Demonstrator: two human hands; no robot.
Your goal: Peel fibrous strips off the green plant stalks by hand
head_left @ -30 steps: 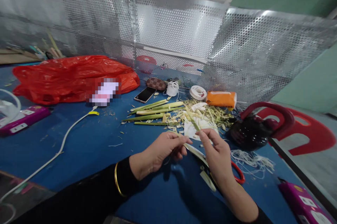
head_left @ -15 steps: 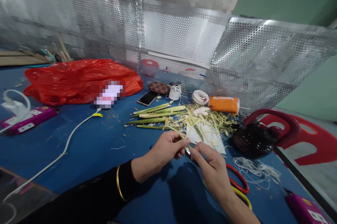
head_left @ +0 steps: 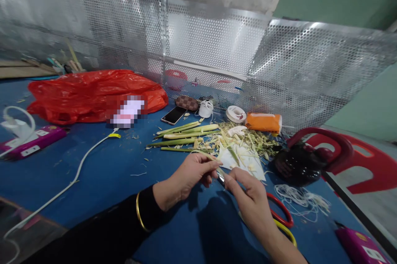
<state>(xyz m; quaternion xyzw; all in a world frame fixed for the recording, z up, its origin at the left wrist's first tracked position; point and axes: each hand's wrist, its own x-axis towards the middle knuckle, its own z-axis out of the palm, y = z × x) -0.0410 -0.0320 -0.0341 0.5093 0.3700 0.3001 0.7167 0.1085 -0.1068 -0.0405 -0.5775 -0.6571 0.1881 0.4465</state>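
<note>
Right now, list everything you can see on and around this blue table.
table: one, blue, under everything
screen: one, silver perforated metal, behind table
plastic bag: one, red, far left
power strips: two, purple, left edge and near right corner
cable: one, white, left side
phone: one, black, middle back
pouch: one, brown check, behind phone
tape roll: one, white, by screen
packet: one, orange, right of tape roll
stalks: several, green, centre
peelings: one heap, pale green, right of stalks
pot: one, dark with red handle, right
string: one tangle, white, near right
left hand: one, bare, pinching a pale strip
right hand: one, bare, holding a metal blade
</note>
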